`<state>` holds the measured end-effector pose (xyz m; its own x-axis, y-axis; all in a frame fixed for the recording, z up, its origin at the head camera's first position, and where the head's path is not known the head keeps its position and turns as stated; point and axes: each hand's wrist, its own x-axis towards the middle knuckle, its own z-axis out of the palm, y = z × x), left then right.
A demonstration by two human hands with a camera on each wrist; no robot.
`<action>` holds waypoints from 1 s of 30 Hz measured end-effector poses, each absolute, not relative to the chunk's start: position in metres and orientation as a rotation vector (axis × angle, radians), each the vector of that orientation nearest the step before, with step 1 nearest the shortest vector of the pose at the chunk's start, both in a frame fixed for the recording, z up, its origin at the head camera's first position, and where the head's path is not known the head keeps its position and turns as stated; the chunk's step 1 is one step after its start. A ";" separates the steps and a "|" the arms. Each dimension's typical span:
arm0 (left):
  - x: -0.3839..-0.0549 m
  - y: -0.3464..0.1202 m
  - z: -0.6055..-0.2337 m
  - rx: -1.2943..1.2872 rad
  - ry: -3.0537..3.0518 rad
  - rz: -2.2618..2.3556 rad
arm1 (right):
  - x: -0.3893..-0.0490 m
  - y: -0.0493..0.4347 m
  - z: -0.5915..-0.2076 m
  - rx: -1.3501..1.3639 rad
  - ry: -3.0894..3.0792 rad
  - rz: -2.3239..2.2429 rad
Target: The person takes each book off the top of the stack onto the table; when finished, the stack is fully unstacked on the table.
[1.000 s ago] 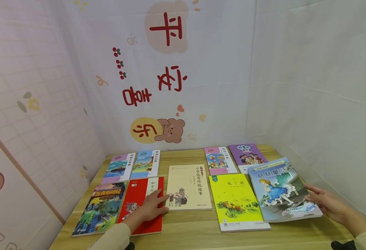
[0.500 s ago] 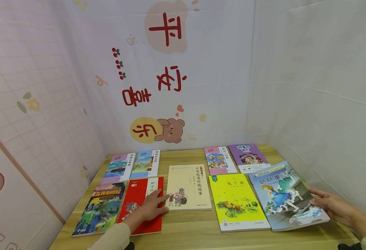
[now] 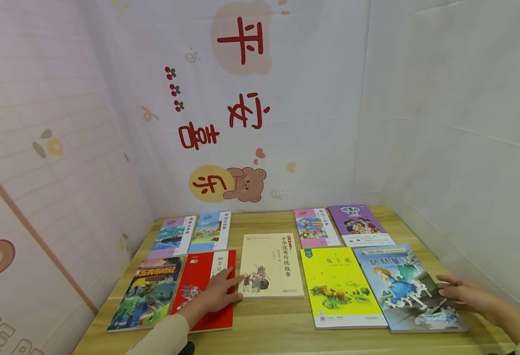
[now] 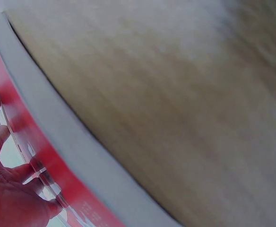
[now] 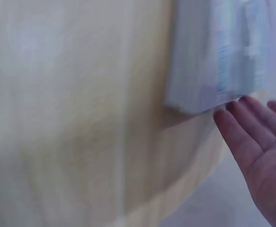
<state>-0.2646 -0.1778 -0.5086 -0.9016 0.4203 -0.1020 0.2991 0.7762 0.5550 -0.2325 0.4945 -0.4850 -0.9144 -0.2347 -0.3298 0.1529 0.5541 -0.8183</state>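
Note:
My left hand rests with spread fingers on the red book at the left of the wooden table. The left wrist view shows the fingers on its cover, beside the thick page edge. On the right, a blue fairy-tale book with a girl in a blue dress lies flat. My right hand is beside its right edge, fingers fairly straight. In the blurred right wrist view the fingertips are close to the book's edge; whether they touch it I cannot tell.
Left of the blue book lies a yellow book; a cream book lies mid-table. A purple book and several small pastel books, including a pink one, line the back. A dark green book lies far left. White cloth walls surround the table.
The blue book came down and toward me, off the purple book, and now lies flat beside the yellow one. My right hand has let go of it. The left hand stayed on the red book.

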 end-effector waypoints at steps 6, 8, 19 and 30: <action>-0.265 -0.177 -0.510 0.582 2.760 0.810 | -0.238 0.483 -0.465 -0.098 2.434 -1.355; -0.265 -0.176 -0.509 0.577 2.761 0.807 | -0.238 0.478 -0.461 -0.095 2.420 -1.395; -0.265 -0.175 -0.509 0.558 2.767 0.835 | -0.253 0.426 -0.461 -0.140 2.360 -1.626; -0.274 -0.185 -0.496 0.528 2.860 0.898 | -0.276 0.354 -0.455 -0.189 2.373 -1.672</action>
